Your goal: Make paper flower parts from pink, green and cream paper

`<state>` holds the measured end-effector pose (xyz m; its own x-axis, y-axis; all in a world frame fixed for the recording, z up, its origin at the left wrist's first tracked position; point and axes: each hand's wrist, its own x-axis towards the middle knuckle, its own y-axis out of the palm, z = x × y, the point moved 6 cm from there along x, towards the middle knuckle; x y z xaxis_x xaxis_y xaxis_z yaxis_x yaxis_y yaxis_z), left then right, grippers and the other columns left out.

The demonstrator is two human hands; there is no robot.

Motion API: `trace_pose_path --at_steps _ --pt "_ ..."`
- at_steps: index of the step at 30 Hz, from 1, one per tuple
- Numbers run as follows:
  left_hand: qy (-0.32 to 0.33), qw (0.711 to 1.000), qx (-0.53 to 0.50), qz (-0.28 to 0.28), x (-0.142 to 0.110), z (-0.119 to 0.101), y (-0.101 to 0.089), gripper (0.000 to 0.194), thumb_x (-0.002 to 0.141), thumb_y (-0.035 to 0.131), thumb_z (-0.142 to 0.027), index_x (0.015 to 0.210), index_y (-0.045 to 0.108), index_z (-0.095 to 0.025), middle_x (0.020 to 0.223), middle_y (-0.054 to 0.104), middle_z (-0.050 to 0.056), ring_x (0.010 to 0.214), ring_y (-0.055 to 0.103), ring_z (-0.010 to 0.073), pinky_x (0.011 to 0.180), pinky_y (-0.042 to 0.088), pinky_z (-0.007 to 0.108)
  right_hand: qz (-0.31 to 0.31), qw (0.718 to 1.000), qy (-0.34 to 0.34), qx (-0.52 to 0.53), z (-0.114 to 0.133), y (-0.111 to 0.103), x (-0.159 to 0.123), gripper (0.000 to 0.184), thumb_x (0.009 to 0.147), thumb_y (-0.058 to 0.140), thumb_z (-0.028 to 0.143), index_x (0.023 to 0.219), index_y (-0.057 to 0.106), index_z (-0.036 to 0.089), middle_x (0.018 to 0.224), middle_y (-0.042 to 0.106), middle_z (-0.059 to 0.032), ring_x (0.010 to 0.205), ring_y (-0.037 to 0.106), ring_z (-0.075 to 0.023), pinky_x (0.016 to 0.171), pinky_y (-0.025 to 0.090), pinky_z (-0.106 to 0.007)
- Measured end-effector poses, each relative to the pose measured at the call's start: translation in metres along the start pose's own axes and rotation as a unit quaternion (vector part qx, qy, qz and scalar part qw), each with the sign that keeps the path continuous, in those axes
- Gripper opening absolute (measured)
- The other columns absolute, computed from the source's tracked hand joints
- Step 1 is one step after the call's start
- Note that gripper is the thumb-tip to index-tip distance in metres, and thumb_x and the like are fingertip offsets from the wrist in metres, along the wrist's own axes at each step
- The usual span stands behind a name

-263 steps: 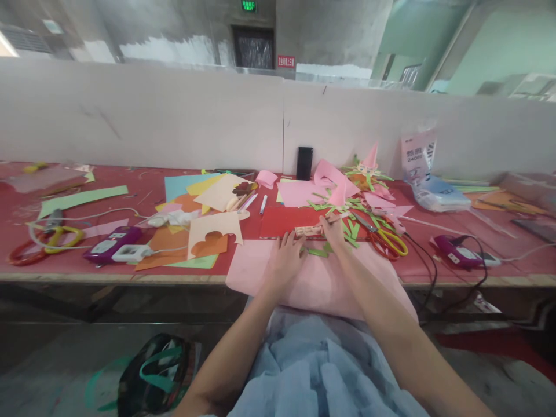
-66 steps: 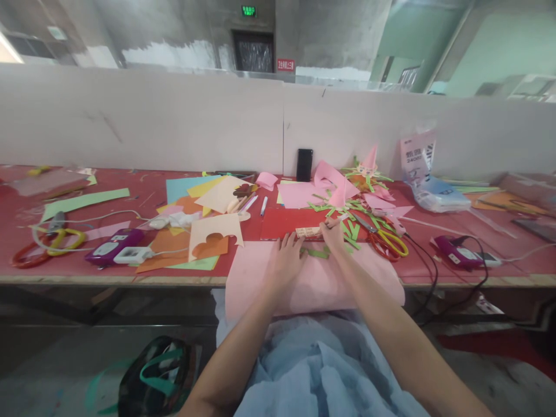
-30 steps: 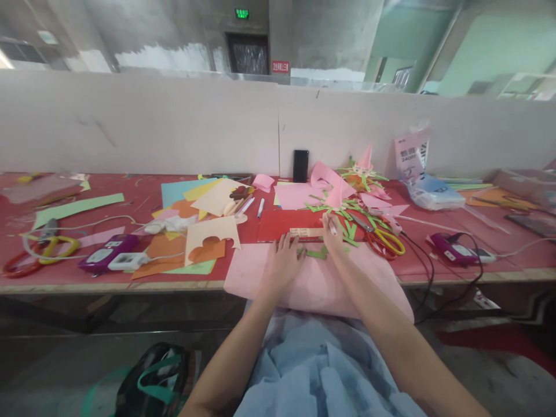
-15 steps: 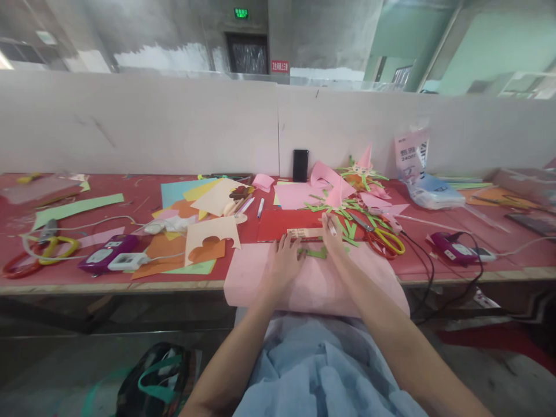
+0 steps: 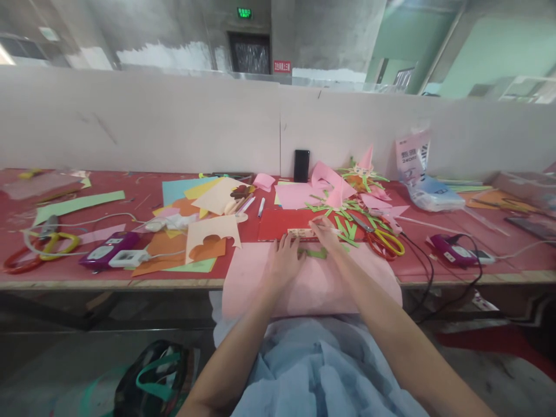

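Observation:
My right hand [image 5: 326, 236] is closed around a slim white pen [image 5: 333, 230], held low over a narrow cream paper strip [image 5: 299, 233] with small dark marks along it. Flat beside the strip's left end lies my left hand [image 5: 286, 255], its fingers spread and pressing down. Under the strip is a red sheet [image 5: 273, 223]. A large pink sheet [image 5: 252, 272] hangs over the table edge below both hands, and a green paper scrap [image 5: 316, 253] sits between them. The pen's tip is too small to make out.
Scissors with red and yellow handles [image 5: 388, 240] lie right of my hands, near cut green strips [image 5: 347, 227]. Coloured paper sheets [image 5: 212, 231] spread to the left. A black phone [image 5: 301, 166] leans on the partition. Purple devices with cables [image 5: 108, 250] flank the work area.
My right hand, with the pen, has shifted left along the strip and tilted over. My left hand stays in place.

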<state>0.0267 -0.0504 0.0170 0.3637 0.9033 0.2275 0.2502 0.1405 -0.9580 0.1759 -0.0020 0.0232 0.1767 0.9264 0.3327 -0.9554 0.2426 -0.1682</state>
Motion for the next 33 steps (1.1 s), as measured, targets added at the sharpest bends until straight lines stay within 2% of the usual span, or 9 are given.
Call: trace_pose_path --at_steps 6,15,20,28,33 --pt "-0.002 1.0 -0.004 -0.002 -0.0001 -0.0006 -0.0009 0.045 0.088 0.042 -0.035 0.129 0.046 -0.017 0.14 0.041 0.013 0.131 0.034 0.0265 0.108 0.022 0.045 -0.046 0.997 0.021 -0.062 -0.004 -0.0081 0.0054 0.038 0.072 0.056 0.056 0.056 0.044 0.023 0.05 0.056 0.0002 0.056 0.058 -0.0173 0.059 0.046 -0.029" --pt "-0.002 1.0 -0.004 0.003 -0.0007 -0.0009 -0.0027 0.046 0.088 0.043 -0.034 0.13 0.045 -0.016 0.141 0.04 0.015 0.131 0.034 0.0278 0.109 0.023 0.046 -0.027 0.992 0.02 -0.119 -0.0012 -0.0043 0.0044 0.034 0.074 0.054 0.051 0.056 0.045 0.024 0.052 0.059 0.0004 0.055 0.058 -0.0167 0.058 0.042 -0.027" --pt "-0.006 1.0 -0.004 0.0 -0.0001 -0.0001 -0.0017 0.045 0.088 0.042 -0.034 0.13 0.045 -0.016 0.14 0.041 0.014 0.132 0.034 0.0274 0.109 0.023 0.046 -0.017 0.993 0.014 -0.116 -0.0058 -0.0032 0.0053 0.034 0.074 0.054 0.05 0.056 0.042 0.023 0.055 0.061 0.0008 0.058 0.059 -0.0169 0.056 0.04 -0.026" --pt "-0.008 1.0 -0.003 0.003 -0.0004 -0.0005 -0.0011 0.045 0.088 0.042 -0.034 0.131 0.045 -0.017 0.141 0.04 0.013 0.132 0.034 0.0268 0.109 0.023 0.045 -0.041 0.991 0.011 -0.126 -0.0033 -0.0059 0.0049 0.036 0.074 0.051 0.052 0.056 0.04 0.024 0.053 0.059 -0.0002 0.056 0.057 -0.0176 0.053 0.04 -0.027" --pt "-0.007 1.0 -0.007 0.002 -0.0004 -0.0009 -0.0009 0.045 0.088 0.041 -0.034 0.13 0.045 -0.018 0.142 0.04 0.013 0.132 0.033 0.0268 0.109 0.023 0.046 -0.033 0.99 0.011 -0.136 -0.002 -0.0059 0.0049 0.037 0.073 0.052 0.054 0.055 0.04 0.024 0.055 0.061 -0.0011 0.058 0.057 -0.0181 0.053 0.039 -0.027"
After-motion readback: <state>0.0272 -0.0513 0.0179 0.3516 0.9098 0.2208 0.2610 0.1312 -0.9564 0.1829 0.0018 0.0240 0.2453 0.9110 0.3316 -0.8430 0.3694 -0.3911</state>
